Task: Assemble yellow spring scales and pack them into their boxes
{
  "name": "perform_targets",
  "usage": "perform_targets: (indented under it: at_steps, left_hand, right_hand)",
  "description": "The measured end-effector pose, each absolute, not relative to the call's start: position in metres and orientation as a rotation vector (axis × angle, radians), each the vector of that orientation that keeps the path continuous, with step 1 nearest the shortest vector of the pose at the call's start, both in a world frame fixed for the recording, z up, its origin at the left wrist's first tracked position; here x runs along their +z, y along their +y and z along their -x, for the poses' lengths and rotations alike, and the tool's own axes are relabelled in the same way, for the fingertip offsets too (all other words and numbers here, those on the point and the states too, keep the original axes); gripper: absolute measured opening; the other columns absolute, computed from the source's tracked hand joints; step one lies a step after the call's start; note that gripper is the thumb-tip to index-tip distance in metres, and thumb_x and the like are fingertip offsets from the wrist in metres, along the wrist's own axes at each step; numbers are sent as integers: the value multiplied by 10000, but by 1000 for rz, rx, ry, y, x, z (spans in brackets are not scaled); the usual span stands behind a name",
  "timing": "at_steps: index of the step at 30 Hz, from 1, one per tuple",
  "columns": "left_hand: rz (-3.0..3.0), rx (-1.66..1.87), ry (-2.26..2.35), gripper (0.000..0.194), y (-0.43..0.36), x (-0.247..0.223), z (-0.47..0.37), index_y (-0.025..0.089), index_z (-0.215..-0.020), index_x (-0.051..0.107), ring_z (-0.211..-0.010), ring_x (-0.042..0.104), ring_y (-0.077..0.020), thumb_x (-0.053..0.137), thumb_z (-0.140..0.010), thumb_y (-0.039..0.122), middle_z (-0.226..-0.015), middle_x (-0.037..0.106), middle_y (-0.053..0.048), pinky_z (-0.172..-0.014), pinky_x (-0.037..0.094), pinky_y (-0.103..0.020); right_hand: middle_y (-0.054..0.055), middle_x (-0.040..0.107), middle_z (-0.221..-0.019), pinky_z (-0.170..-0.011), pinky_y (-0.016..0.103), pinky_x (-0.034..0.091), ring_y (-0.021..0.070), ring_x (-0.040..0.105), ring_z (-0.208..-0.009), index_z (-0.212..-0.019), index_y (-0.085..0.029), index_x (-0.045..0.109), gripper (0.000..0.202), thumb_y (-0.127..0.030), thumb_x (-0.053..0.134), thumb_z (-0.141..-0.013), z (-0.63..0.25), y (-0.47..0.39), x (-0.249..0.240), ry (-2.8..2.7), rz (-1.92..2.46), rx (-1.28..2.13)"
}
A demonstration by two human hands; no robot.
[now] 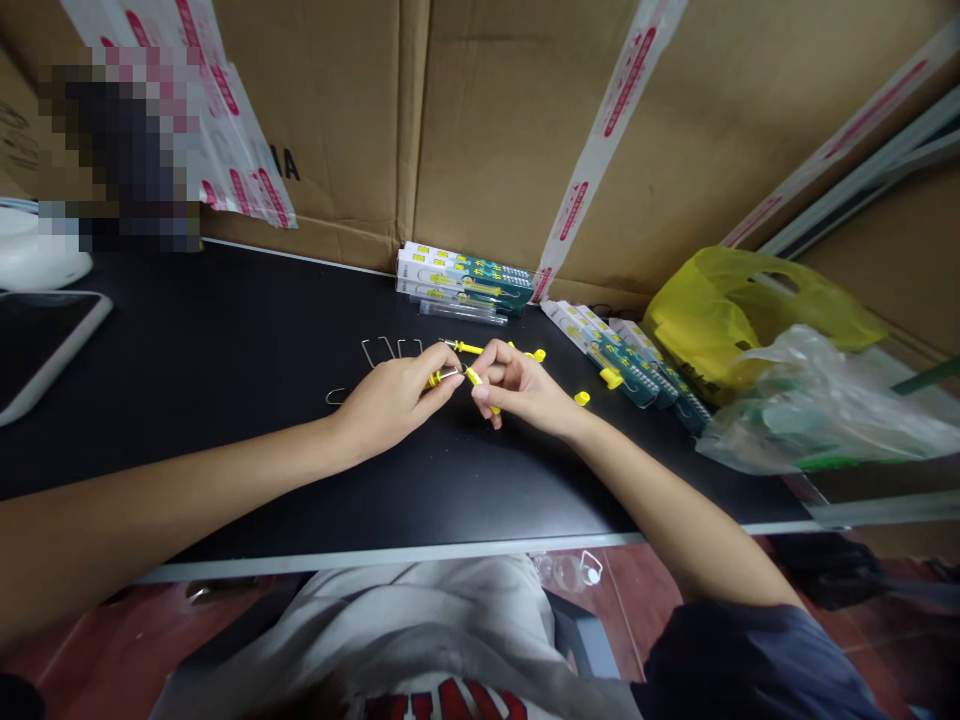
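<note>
Over the middle of the black table, my left hand [394, 398] pinches a slim yellow-and-metal piece [442, 377], its metal end towards the right. My right hand [521, 390] is closed on a short yellow stick [482, 390], whose upper tip is close to that metal end. I cannot tell whether the two pieces touch. Beyond my fingers lies another yellow rod [469, 349] with a metal end. Several bent metal wires [379, 348] lie behind and left of my left hand. Small yellow caps [582, 398] are scattered beyond and right of my right hand.
Printed boxes [465, 275] are stacked at the back, with clear tubes [461, 309] before them. More boxes [611, 350] lie at right, beside a yellow bag [697, 310] and a clear bag [817, 410]. A phone-like device [52, 345] is at left. Cardboard [487, 130] walls the back.
</note>
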State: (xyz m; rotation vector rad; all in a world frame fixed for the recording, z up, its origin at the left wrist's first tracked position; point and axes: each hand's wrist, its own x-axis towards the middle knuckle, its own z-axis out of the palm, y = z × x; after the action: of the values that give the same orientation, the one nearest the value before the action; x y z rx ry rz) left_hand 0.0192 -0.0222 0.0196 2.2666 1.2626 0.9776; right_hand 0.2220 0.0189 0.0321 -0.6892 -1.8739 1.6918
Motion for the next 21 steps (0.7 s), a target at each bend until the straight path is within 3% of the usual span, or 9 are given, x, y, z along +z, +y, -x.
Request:
perform_targets:
  at_steps: [21]
  left_hand:
    - [-2284, 982, 1274, 183, -23, 19, -19, 200, -931, 529, -584, 556, -133, 420, -942, 346, -738, 617, 7, -569, 361, -236]
  right_hand:
    - [-96, 538, -565, -398, 138, 416, 50, 491, -456, -888, -196, 444, 347, -399, 710, -797, -222, 19, 32, -1932, 724, 1632]
